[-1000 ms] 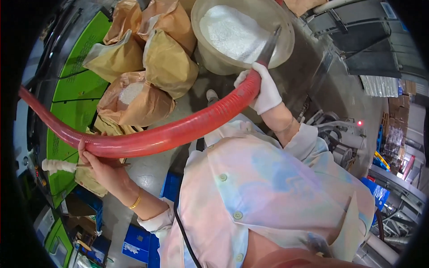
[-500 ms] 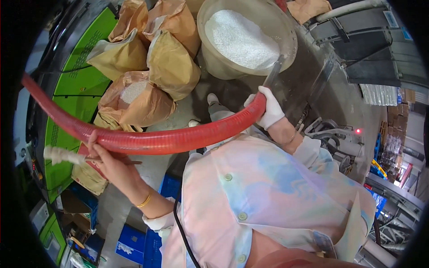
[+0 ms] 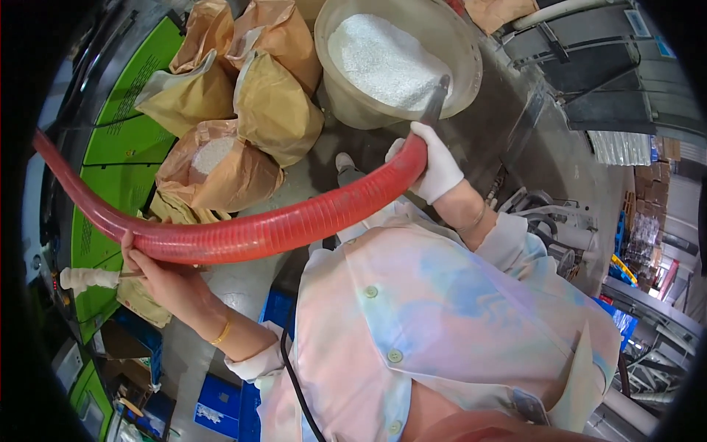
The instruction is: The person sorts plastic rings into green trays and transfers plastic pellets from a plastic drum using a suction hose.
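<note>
A thick red ribbed hose (image 3: 258,236) bows across in front of my body. My right hand (image 3: 442,173), in a white glove, is closed around its right end. From that end a grey metal tube (image 3: 434,107) reaches into a large pale tub (image 3: 342,107) of white granules (image 3: 379,62), its tip over or at the granules. My bare left hand (image 3: 166,286) supports the hose from below, fingers partly hidden behind it. A stick with a white wrapped end (image 3: 88,278) also passes through that hand.
Several open brown paper sacks (image 3: 280,107) stand left of the tub, one showing pale granules (image 3: 213,155). Green machine panels (image 3: 121,132) line the left. Blue crates (image 3: 219,404) sit at lower left. Pipes and machinery (image 3: 563,228) are at right; a black cable (image 3: 292,379) hangs by my left arm.
Both hands have shifted a little left with the hose; the right has risen slightly and the left has dropped. The hose now slopes more, and the tube's tip sits farther inside the tub.
</note>
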The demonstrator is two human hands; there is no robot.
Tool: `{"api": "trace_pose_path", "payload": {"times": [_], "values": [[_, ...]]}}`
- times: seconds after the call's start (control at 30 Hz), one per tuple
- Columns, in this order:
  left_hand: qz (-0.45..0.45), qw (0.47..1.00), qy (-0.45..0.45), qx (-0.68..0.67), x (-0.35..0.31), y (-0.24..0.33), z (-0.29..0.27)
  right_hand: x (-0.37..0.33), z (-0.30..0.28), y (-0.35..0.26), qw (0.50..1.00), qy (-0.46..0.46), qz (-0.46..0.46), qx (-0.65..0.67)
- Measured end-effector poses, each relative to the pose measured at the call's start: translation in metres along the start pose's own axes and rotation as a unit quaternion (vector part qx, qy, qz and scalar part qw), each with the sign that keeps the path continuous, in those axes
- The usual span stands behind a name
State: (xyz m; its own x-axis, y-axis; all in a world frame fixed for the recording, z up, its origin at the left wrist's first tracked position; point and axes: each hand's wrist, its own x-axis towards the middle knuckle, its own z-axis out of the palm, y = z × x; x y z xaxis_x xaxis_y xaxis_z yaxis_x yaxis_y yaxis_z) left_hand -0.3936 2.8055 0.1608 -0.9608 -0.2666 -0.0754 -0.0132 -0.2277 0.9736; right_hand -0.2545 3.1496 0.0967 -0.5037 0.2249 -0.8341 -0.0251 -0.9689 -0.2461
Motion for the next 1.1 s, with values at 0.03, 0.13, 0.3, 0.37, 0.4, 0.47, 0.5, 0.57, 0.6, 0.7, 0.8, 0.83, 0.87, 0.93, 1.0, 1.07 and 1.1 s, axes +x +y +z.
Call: {"api": "trace_pose_path", "payload": {"times": [0.03, 0.13, 0.3, 0.37, 0.4, 0.47, 0.5, 0.57, 0.6, 0.7, 0.8, 0.83, 0.87, 0.93, 1.0, 1.07, 1.1], "values": [[-0.001, 1.0, -0.001, 0.012, -0.001, -0.002, -0.001, 0.002, -0.002, 0.0, 1.0, -0.001, 0.006, 0.012], [0.003, 0.999, -0.046, 0.026, -0.009, -0.024, 0.009, 0.011, -0.027, -0.011, 0.999, 0.024, -0.022, -0.003], [0.014, 1.0, -0.001, -0.014, 0.002, -0.001, -0.003, -0.009, -0.001, 0.0, 0.999, -0.031, 0.003, -0.015], [-0.002, 0.999, -0.042, -0.017, 0.007, -0.008, -0.021, -0.012, -0.001, 0.006, 0.999, -0.042, -0.005, -0.027], [-0.001, 0.999, -0.043, -0.01, 0.008, -0.009, -0.02, -0.014, -0.001, 0.007, 0.999, -0.012, -0.027, -0.043], [0.013, 1.0, -0.027, -0.003, 0.005, 0.004, -0.018, -0.016, 0.005, 0.011, 0.997, 0.013, -0.045, -0.061], [0.027, 1.0, -0.009, 0.005, 0.003, 0.013, -0.019, -0.017, 0.014, 0.014, 0.999, 0.008, -0.022, -0.037], [0.043, 0.999, -0.013, 0.022, 0.007, 0.03, -0.041, -0.02, 0.037, 0.021, 1.0, -0.002, 0.009, -0.016], [0.043, 0.999, -0.009, 0.013, 0.008, 0.032, -0.046, -0.024, 0.046, 0.024, 0.999, -0.043, 0.004, -0.033], [0.037, 0.999, 0.019, 0.033, 0.01, 0.04, -0.08, -0.017, 0.053, 0.039, 0.992, -0.116, 0.047, -0.033], [0.028, 0.998, 0.047, 0.044, 0.014, 0.04, -0.13, -0.008, 0.045, 0.089, 0.976, -0.182, 0.082, -0.092], [0.019, 0.996, 0.063, 0.054, 0.022, 0.029, -0.148, 0.006, 0.031, 0.112, 0.978, -0.172, 0.093, -0.069], [0.01, 0.994, 0.086, 0.068, 0.025, 0.03, -0.162, 0.013, 0.022, 0.131, 0.979, -0.119, 0.141, -0.083], [0.02, 0.994, 0.086, 0.063, 0.031, 0.036, -0.172, 0.023, 0.008, 0.15, 0.972, -0.073, 0.213, -0.062], [0.025, 0.995, 0.082, 0.056, 0.026, 0.041, -0.17, 0.01, 0.03, 0.138, 0.978, -0.076, 0.183, -0.061], [0.031, 0.996, 0.068, 0.057, 0.018, 0.058, -0.176, -0.029, 0.063, 0.125, 0.986, -0.088, 0.102, -0.095], [0.04, 0.997, 0.04, 0.048, 0.02, 0.06, -0.175, -0.028, 0.061, 0.122, 0.986, -0.087, 0.104, -0.095]]}}
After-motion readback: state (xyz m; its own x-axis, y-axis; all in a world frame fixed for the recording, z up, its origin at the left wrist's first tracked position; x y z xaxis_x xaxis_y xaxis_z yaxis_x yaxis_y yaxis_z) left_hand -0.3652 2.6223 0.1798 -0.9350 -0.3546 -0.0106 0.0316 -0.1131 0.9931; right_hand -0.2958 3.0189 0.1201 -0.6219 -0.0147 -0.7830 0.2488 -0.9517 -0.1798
